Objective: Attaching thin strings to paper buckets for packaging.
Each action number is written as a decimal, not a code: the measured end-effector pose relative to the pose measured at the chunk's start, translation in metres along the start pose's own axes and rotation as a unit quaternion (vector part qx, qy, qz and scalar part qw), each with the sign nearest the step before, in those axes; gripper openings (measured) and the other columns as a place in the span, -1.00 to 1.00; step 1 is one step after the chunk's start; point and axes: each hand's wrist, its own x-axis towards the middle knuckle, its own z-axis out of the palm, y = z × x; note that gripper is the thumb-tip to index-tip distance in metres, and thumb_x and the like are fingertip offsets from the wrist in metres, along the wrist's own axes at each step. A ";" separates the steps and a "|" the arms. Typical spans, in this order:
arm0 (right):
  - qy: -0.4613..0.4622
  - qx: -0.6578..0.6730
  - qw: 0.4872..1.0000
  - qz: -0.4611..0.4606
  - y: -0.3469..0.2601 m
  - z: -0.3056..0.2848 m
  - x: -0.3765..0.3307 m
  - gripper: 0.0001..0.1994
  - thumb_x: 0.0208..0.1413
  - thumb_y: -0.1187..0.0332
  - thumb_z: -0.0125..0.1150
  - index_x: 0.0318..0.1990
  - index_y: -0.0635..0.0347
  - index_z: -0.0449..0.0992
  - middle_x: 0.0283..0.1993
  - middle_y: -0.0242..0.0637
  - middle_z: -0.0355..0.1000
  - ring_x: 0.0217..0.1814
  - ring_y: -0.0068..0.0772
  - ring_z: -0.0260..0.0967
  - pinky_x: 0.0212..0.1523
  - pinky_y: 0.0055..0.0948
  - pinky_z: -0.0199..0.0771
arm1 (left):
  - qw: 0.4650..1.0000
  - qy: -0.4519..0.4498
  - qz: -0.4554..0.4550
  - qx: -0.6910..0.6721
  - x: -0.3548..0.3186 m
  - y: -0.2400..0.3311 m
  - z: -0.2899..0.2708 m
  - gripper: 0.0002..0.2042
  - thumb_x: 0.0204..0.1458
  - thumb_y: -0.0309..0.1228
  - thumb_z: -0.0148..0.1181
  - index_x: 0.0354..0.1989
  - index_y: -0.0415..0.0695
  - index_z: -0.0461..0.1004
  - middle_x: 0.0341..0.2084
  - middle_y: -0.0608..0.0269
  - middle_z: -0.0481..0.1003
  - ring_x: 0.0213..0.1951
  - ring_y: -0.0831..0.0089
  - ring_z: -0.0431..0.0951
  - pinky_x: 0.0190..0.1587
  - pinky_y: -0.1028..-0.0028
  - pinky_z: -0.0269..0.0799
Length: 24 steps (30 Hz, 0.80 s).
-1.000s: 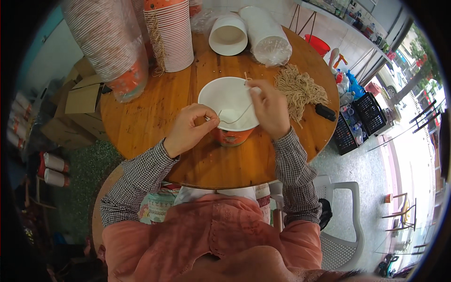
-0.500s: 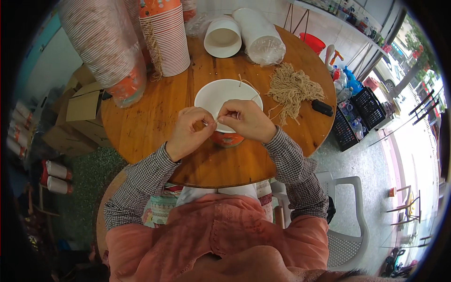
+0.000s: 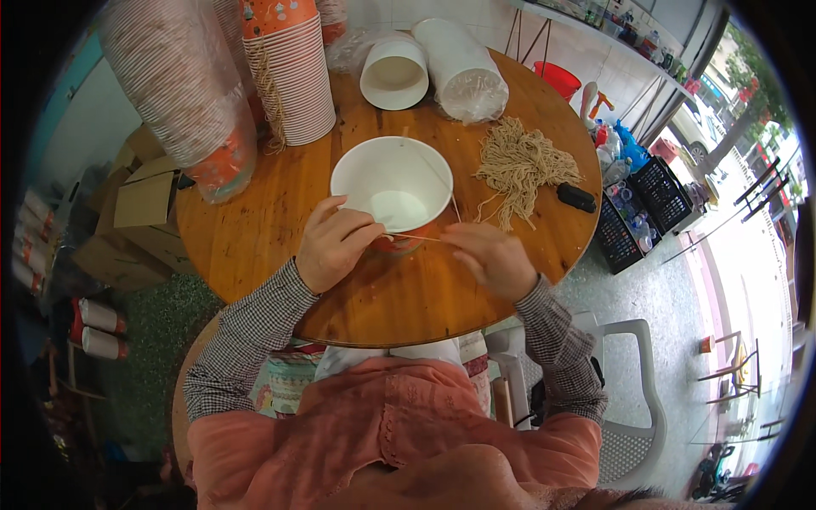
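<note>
A white paper bucket [image 3: 393, 183] with an orange printed outside stands near the table's front edge, its mouth facing up. My left hand [image 3: 333, 246] is closed at the bucket's near rim, fingers pinching one part of a thin tan string [image 3: 416, 238]. The string runs taut to the right, into my right hand [image 3: 491, 255], which is closed on it and slightly blurred. Another length of string rises from beside my right hand to the bucket's right rim and crosses its mouth. How the string is fastened at the near rim is hidden by my left fingers.
A loose heap of tan strings [image 3: 525, 166] and a black object [image 3: 576, 197] lie at the right on the round wooden table [image 3: 255, 246]. Tall stacks of nested buckets [image 3: 289, 81] stand back left. Plastic-wrapped white tubs [image 3: 463, 72] lie behind. A white chair [image 3: 625, 399] stands right.
My hands have moved apart: the right one rightward and down, drawing the string taut, the left slightly down and left. The bucket now sits a little further left, leaning less toward me.
</note>
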 end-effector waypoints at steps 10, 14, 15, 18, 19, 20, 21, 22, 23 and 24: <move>0.115 0.541 0.747 0.369 0.017 0.048 0.017 -0.59 0.20 0.41 0.02 0.19 0.28 0.20 0.00 -0.24 0.39 -0.31 -0.52 0.46 -0.47 -0.58 0.47 | 0.997 -0.043 -0.042 -0.055 0.004 -0.001 -0.006 -0.79 -0.17 -0.61 0.23 -0.28 -0.21 0.50 -0.36 0.18 0.46 -0.30 0.25 0.49 -0.24 0.41 0.43; 0.127 0.612 0.672 0.397 0.048 0.068 0.015 -0.61 0.19 0.44 0.00 0.16 0.31 0.23 -0.06 -0.26 0.40 -0.36 -0.51 0.44 -0.49 -0.58 0.48 | 0.973 -0.044 -0.134 -0.185 0.003 0.000 -0.007 -0.79 -0.08 -0.60 0.21 -0.22 -0.24 0.48 -0.32 0.11 0.44 -0.33 0.22 0.49 -0.30 0.42 0.45; 0.136 0.583 0.697 0.395 0.053 0.075 0.012 -0.64 0.19 0.45 -0.01 0.13 0.33 0.25 -0.08 -0.25 0.41 -0.38 -0.51 0.44 -0.50 -0.59 0.48 | 0.957 -0.054 -0.174 -0.227 0.003 0.000 -0.008 -0.78 -0.05 -0.61 0.20 -0.19 -0.24 0.47 -0.30 0.10 0.43 -0.33 0.23 0.49 -0.29 0.41 0.45; 0.152 0.527 0.739 0.390 0.067 0.092 0.004 -0.69 0.20 0.45 0.00 0.07 0.37 0.29 -0.12 -0.23 0.42 -0.40 -0.52 0.43 -0.52 -0.59 0.48 | 0.924 -0.075 -0.263 -0.267 0.017 0.007 -0.010 -0.77 -0.05 -0.63 0.18 -0.17 -0.24 0.47 -0.30 0.12 0.43 -0.31 0.32 0.50 -0.28 0.44 0.44; 0.161 0.500 0.758 0.387 0.071 0.096 0.001 -0.71 0.21 0.45 0.00 0.05 0.38 0.32 -0.15 -0.22 0.42 -0.41 -0.52 0.42 -0.52 -0.58 0.48 | 0.924 -0.074 -0.262 -0.269 0.017 0.005 -0.006 -0.77 -0.05 -0.63 0.18 -0.17 -0.24 0.47 -0.30 0.12 0.43 -0.31 0.32 0.50 -0.28 0.44 0.44; 0.161 0.500 0.758 0.386 0.071 0.099 0.000 -0.71 0.21 0.45 0.00 0.05 0.38 0.32 -0.15 -0.22 0.42 -0.41 -0.52 0.42 -0.52 -0.58 0.48 | 0.951 -0.087 -0.211 -0.208 0.015 0.000 -0.003 -0.82 -0.04 -0.61 0.18 -0.22 -0.26 0.48 -0.33 0.14 0.43 -0.32 0.32 0.52 -0.29 0.44 0.45; 0.137 0.469 0.787 0.377 0.070 0.101 0.000 -0.72 0.21 0.44 0.01 0.03 0.37 0.33 -0.15 -0.21 0.43 -0.39 -0.53 0.43 -0.50 -0.59 0.49 | 0.972 -0.099 -0.157 -0.146 0.012 -0.005 0.000 -0.86 -0.03 -0.59 0.19 -0.26 -0.27 0.49 -0.35 0.16 0.43 -0.33 0.32 0.55 -0.31 0.45 0.47; 0.113 0.435 0.815 0.366 0.070 0.102 -0.001 -0.73 0.21 0.43 0.02 0.01 0.37 0.34 -0.16 -0.21 0.43 -0.37 -0.53 0.44 -0.49 -0.59 0.50 | 0.972 -0.097 -0.155 -0.146 0.008 -0.010 0.002 -0.86 -0.03 -0.59 0.19 -0.26 -0.27 0.49 -0.35 0.16 0.43 -0.33 0.32 0.55 -0.31 0.45 0.47; 0.111 0.436 0.816 0.364 0.066 0.101 0.001 -0.73 0.21 0.43 0.02 0.01 0.37 0.34 -0.16 -0.21 0.43 -0.37 -0.53 0.44 -0.49 -0.59 0.50 | 0.963 -0.079 -0.198 -0.164 0.001 -0.017 0.004 -0.87 -0.02 -0.58 0.20 -0.27 -0.28 0.49 -0.38 0.19 0.45 -0.35 0.38 0.54 -0.33 0.48 0.45; 0.096 0.461 0.795 0.383 0.057 0.096 0.006 -0.73 0.20 0.43 0.03 0.02 0.36 0.34 -0.15 -0.21 0.43 -0.34 -0.52 0.46 -0.47 -0.59 0.51 | 0.952 -0.059 -0.240 -0.181 -0.005 -0.023 0.007 -0.88 -0.01 -0.57 0.21 -0.29 -0.29 0.49 -0.40 0.21 0.47 -0.38 0.43 0.54 -0.35 0.51 0.44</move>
